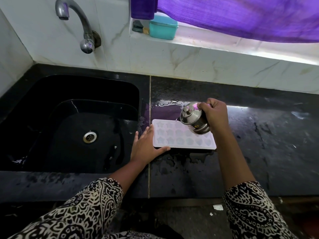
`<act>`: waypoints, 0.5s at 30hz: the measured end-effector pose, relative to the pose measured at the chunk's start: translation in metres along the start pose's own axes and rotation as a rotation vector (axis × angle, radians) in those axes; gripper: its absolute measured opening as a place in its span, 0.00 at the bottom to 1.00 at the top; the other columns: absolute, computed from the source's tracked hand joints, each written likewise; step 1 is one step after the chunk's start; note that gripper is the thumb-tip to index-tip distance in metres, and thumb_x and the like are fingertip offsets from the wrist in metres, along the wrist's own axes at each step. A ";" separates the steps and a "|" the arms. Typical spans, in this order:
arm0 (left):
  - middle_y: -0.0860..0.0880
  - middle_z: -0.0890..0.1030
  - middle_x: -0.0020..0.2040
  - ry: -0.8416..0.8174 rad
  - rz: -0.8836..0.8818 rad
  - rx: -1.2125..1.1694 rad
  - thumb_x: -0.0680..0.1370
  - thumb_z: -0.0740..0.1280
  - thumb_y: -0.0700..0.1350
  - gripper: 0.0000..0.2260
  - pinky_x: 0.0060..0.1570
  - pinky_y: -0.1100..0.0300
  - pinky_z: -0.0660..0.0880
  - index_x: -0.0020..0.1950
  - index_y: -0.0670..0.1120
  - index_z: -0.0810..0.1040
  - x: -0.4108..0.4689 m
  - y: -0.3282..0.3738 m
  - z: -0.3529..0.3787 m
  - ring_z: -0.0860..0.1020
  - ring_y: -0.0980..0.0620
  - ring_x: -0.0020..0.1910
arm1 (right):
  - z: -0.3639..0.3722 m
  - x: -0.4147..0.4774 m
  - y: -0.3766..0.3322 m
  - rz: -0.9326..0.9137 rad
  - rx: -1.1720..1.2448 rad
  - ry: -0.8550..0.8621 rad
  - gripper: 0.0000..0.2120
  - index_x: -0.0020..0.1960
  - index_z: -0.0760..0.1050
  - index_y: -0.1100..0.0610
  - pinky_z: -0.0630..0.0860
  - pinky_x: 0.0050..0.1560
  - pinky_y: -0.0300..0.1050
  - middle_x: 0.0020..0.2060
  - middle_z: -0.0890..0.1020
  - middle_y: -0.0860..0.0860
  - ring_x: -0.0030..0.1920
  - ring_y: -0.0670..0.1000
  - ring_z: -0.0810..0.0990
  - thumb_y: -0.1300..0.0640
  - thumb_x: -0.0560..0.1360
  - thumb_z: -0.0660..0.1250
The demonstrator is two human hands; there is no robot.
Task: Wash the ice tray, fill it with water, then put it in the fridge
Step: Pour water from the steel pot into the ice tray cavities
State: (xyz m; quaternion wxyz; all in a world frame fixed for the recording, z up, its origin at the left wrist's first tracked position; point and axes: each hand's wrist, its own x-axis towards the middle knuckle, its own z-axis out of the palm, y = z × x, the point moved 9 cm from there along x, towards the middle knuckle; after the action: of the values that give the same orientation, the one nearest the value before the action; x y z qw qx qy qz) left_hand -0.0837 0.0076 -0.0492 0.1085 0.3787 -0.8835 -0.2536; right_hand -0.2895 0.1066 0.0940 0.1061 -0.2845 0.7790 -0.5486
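Ice tray flat on wet black counter, just right of sink. Left hand: fingers straight, braced against tray's left end, thumb along near edge. Right hand grips lidded steel pot, tilted over tray's far-right cells. Judged: fill step in hand. Next calls for even pour across cells, then level lift.

Window ledge: a teal lidded box stands here, with a dark scrubber just beside it.
Curtain: purple fabric hangs above the ledge.
Wall: white tiles with marble veining.
Countertop: black polished stone, wet in patches.
Floor: small white paper scraps lie below the counter edge.
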 end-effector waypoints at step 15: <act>0.50 0.56 0.79 -0.007 -0.003 0.010 0.69 0.64 0.71 0.50 0.76 0.50 0.42 0.79 0.45 0.48 0.001 0.000 0.001 0.51 0.56 0.78 | 0.004 0.001 -0.009 -0.046 -0.018 -0.036 0.18 0.27 0.62 0.54 0.63 0.31 0.40 0.23 0.64 0.49 0.27 0.46 0.63 0.63 0.69 0.68</act>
State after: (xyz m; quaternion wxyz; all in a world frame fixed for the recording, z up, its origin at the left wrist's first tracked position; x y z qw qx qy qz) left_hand -0.0843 0.0072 -0.0502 0.1031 0.3798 -0.8845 -0.2507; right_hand -0.2858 0.1004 0.1005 0.1050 -0.3133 0.7750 -0.5388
